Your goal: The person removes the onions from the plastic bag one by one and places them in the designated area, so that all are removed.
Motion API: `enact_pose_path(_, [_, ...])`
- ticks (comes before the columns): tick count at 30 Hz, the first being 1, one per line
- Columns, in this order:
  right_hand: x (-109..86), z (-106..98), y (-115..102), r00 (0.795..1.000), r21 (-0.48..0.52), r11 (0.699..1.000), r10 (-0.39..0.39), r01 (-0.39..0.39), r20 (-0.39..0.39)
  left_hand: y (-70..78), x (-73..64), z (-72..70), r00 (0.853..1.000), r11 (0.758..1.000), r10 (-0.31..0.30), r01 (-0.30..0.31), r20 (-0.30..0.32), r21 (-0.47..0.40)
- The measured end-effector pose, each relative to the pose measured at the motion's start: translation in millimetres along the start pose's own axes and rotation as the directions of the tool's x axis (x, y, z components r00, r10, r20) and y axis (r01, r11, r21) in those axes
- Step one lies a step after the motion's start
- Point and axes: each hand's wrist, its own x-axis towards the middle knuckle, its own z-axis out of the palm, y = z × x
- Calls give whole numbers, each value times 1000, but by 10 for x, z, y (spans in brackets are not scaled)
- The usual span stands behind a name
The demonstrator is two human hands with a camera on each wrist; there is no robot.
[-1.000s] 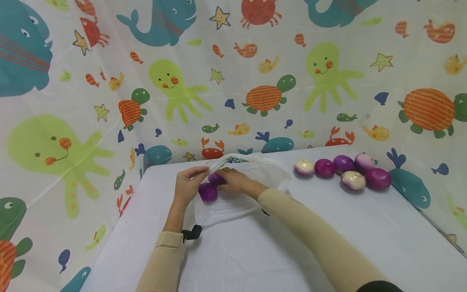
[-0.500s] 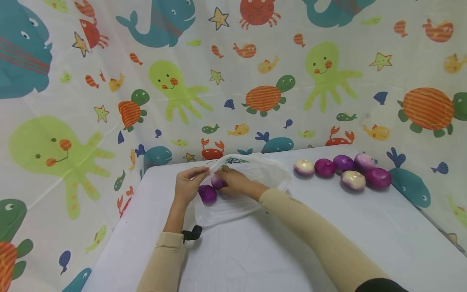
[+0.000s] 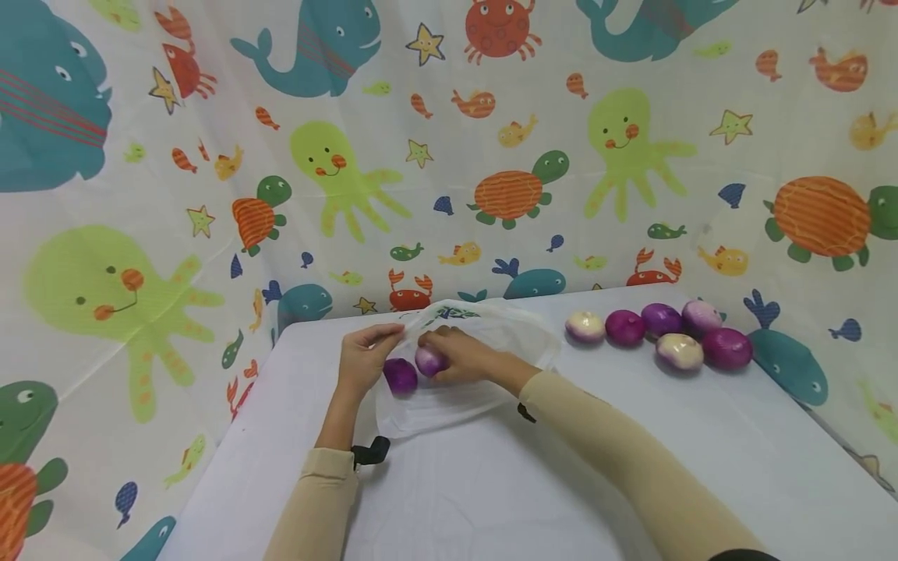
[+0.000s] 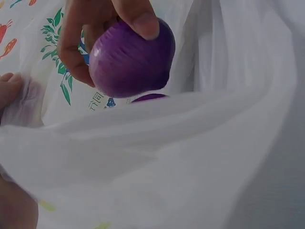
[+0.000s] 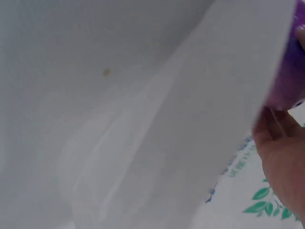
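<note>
My left hand [image 3: 365, 360] pinches the rim of a thin white plastic bag [image 3: 428, 417] with green print. My right hand [image 3: 459, 354] grips a red onion [image 3: 430, 361], purple with a paler patch, in the bag's opening. Another red onion [image 3: 401, 377] lies at the bag's mouth, below my left fingers. In the left wrist view, the gripped onion [image 4: 131, 62] hangs above the bag's near edge, which hides most of the onion beneath. Bag film covers much of the right wrist view, where part of an onion [image 5: 286, 78] shows.
Several more onions, purple and whitish, sit in a group at the table's back right, among them a whitish one [image 3: 585, 327] and a dark purple one [image 3: 727, 348]. White cloth covers the table [image 3: 449, 499]. A curtain [image 3: 435, 140] printed with sea animals hangs behind.
My right hand has moved slightly right and toward me with the onion, which now shows more of its paler side. My left hand has stayed at the bag's rim.
</note>
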Motion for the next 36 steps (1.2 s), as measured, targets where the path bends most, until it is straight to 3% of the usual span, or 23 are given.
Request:
enact_pose_path(6, [-272,-101,-42,999,164,986,39,-35,-19,6,-15,27,999,999,-39,39,-2,17])
enact_pose_path(12, [-584,-228,-84,992,273,961,65,-33,-110,11,-8,37,998,998,-63,63,6,30])
enact_pose_path(25, [-950,-637,-30,951,163,986,27,25,-309,42,-15,44,998,998,-57,57,5,37])
enact_pose_path(36, [-1181,-906,157,911,194,981,102,-25,-400,24,-21,42,998,996,-69,68,12,51])
